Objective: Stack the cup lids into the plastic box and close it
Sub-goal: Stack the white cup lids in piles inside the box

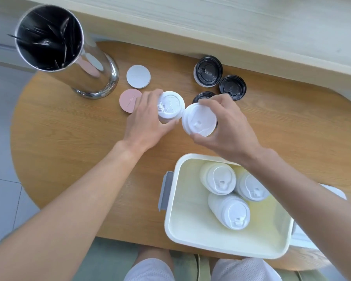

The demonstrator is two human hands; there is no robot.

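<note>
My left hand grips a stack of white cup lids near the table's middle. My right hand holds another white lid stack just right of it, tilted toward me. The open cream plastic box sits at the near right edge with three white lid stacks inside. Black lid stacks stand behind my right hand. The box's lid lies partly hidden under my right forearm, right of the box.
A tall shiny metal canister holding black utensils stands at the far left. A white coaster and a pink coaster lie beside it. A pale wooden ledge runs behind the round wooden table.
</note>
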